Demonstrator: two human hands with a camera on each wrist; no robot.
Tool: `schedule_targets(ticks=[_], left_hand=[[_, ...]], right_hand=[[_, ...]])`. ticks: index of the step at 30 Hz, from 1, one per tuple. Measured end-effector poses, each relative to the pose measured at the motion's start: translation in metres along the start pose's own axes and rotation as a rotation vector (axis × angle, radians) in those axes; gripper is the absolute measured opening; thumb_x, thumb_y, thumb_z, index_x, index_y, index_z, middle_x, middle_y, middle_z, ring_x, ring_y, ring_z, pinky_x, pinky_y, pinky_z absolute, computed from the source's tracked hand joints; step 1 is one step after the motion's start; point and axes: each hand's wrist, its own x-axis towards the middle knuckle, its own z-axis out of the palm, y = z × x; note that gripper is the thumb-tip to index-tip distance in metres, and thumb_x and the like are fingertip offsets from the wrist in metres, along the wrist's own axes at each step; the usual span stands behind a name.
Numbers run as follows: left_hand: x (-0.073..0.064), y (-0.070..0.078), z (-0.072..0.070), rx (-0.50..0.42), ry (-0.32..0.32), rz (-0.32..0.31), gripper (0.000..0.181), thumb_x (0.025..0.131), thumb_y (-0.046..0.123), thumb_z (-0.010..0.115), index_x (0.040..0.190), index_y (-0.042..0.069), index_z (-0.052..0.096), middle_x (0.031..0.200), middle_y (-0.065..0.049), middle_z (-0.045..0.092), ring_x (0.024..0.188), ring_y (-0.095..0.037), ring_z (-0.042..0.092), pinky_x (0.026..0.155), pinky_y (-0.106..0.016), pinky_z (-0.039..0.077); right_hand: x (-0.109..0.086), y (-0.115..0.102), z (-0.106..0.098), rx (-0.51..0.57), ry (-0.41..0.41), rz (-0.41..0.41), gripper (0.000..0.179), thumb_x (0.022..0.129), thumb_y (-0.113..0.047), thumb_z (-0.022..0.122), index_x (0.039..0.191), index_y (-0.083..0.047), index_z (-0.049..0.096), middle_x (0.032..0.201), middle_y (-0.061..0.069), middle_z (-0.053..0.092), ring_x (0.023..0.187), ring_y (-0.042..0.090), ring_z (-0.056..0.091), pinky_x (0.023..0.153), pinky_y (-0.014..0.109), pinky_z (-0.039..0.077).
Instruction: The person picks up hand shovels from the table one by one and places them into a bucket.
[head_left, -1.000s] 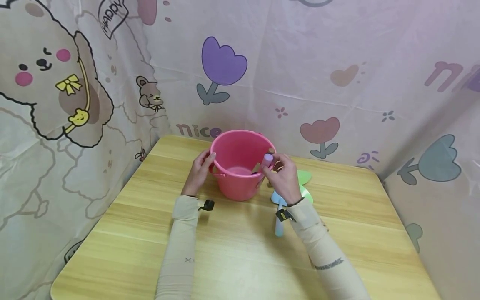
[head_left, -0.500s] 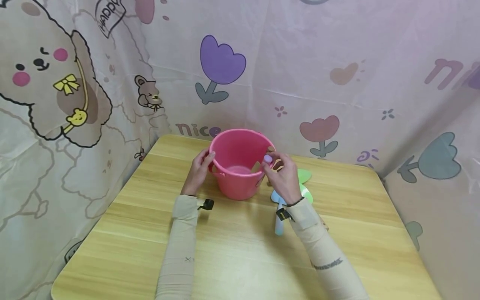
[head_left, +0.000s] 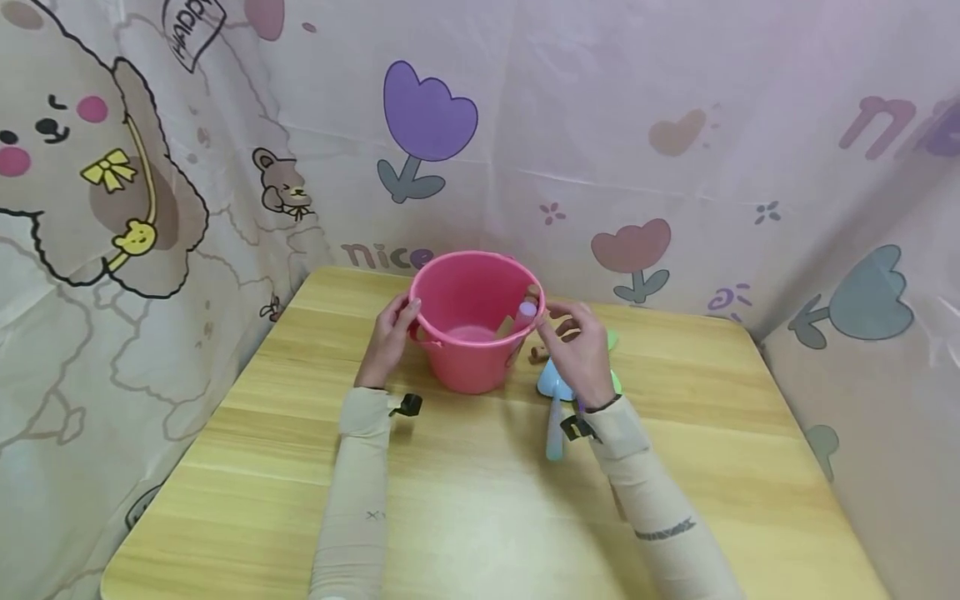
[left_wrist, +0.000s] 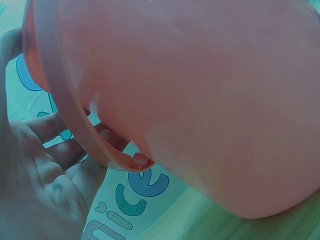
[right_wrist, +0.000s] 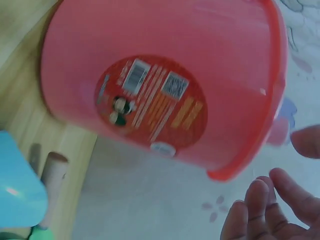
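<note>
A pink plastic bucket [head_left: 467, 367] stands on the table, its round label [right_wrist: 150, 100] facing the right wrist camera. My left hand [head_left: 386, 342] grips the bucket's left rim, thumb over the edge and fingers by the lowered handle [left_wrist: 75, 120]. Inside, against the right wall, leans a purple-ended stick or handle [head_left: 527, 312]. A brown wooden end [head_left: 532, 292] pokes up beside it, with a tan piece [head_left: 504, 327] lower down. Just right of the rim is my right hand [head_left: 581, 354], its fingers spread and holding nothing in the right wrist view.
A blue toy shovel [head_left: 553, 386] with a pale handle lies right of the bucket, partly under my right hand. Green pieces [head_left: 616, 382] and a brown wooden handle [right_wrist: 53, 175] lie around it. A printed cloth [head_left: 525, 150] hangs behind the wooden table [head_left: 465, 517].
My right hand has let go of the purple-ended item, which now leans inside the bucket, and has drawn slightly right. My left hand keeps its hold on the rim. The head view has shifted slightly.
</note>
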Motion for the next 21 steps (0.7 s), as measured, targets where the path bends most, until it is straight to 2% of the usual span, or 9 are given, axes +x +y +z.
schedule_targets(ticks=[3, 6, 10, 12, 14, 18, 21], left_hand=[[0.001, 0.000, 0.000, -0.011, 0.002, -0.004, 0.057, 0.107, 0.048, 0.048, 0.149, 0.010, 0.050, 0.138, -0.028, 0.053, 0.130, -0.039, 0.054, 0.094, -0.014, 0.051], [0.001, 0.000, 0.000, -0.011, 0.004, -0.021, 0.058, 0.107, 0.048, 0.048, 0.151, 0.010, 0.049, 0.142, -0.027, 0.052, 0.137, -0.040, 0.052, 0.101, -0.015, 0.051], [0.000, 0.002, 0.000, -0.005, 0.003, -0.034, 0.059, 0.107, 0.049, 0.049, 0.151, 0.010, 0.048, 0.146, -0.024, 0.052, 0.141, -0.037, 0.051, 0.116, -0.032, 0.049], [-0.001, 0.003, 0.001, -0.005, -0.001, -0.037, 0.060, 0.106, 0.049, 0.049, 0.151, 0.011, 0.048, 0.146, -0.023, 0.052, 0.141, -0.037, 0.051, 0.119, -0.041, 0.046], [-0.002, 0.004, 0.002, -0.004, -0.003, -0.037, 0.059, 0.106, 0.050, 0.049, 0.151, 0.011, 0.048, 0.145, -0.023, 0.053, 0.141, -0.036, 0.052, 0.120, -0.045, 0.044], [-0.003, 0.006, 0.004, -0.001, 0.004, -0.030, 0.058, 0.107, 0.049, 0.048, 0.150, 0.009, 0.049, 0.139, -0.024, 0.053, 0.138, -0.036, 0.053, 0.117, -0.037, 0.047], [-0.002, 0.006, 0.004, -0.005, 0.007, -0.028, 0.057, 0.107, 0.047, 0.048, 0.149, 0.008, 0.050, 0.134, -0.023, 0.054, 0.134, -0.037, 0.054, 0.110, -0.027, 0.047]], right_hand=[[-0.001, 0.008, -0.016, 0.036, 0.045, 0.040, 0.028, 0.095, -0.020, 0.074, 0.116, -0.003, 0.074, 0.108, 0.016, 0.070, 0.082, 0.016, 0.062, 0.070, 0.018, 0.052], [-0.003, 0.020, -0.035, 0.064, 0.091, 0.076, 0.027, 0.096, -0.019, 0.073, 0.116, -0.001, 0.074, 0.109, 0.018, 0.072, 0.081, 0.011, 0.062, 0.067, 0.014, 0.051], [-0.008, 0.037, -0.060, 0.063, 0.159, 0.121, 0.026, 0.097, -0.017, 0.072, 0.116, 0.001, 0.073, 0.109, 0.017, 0.072, 0.080, 0.007, 0.063, 0.066, 0.012, 0.053], [-0.012, 0.046, -0.073, 0.048, 0.195, 0.150, 0.025, 0.098, -0.016, 0.071, 0.116, 0.001, 0.074, 0.107, 0.011, 0.072, 0.079, 0.003, 0.063, 0.065, 0.012, 0.053], [-0.017, 0.056, -0.085, 0.024, 0.232, 0.176, 0.024, 0.098, -0.016, 0.071, 0.115, 0.000, 0.074, 0.103, 0.001, 0.073, 0.077, 0.000, 0.062, 0.066, 0.011, 0.051], [-0.027, 0.071, -0.106, -0.007, 0.284, 0.197, 0.026, 0.098, -0.019, 0.071, 0.112, 0.002, 0.075, 0.090, -0.014, 0.070, 0.072, -0.004, 0.063, 0.065, 0.010, 0.052], [-0.036, 0.079, -0.120, -0.044, 0.285, 0.224, 0.028, 0.099, -0.022, 0.070, 0.111, 0.003, 0.074, 0.085, -0.021, 0.066, 0.070, -0.005, 0.063, 0.062, 0.011, 0.053]])
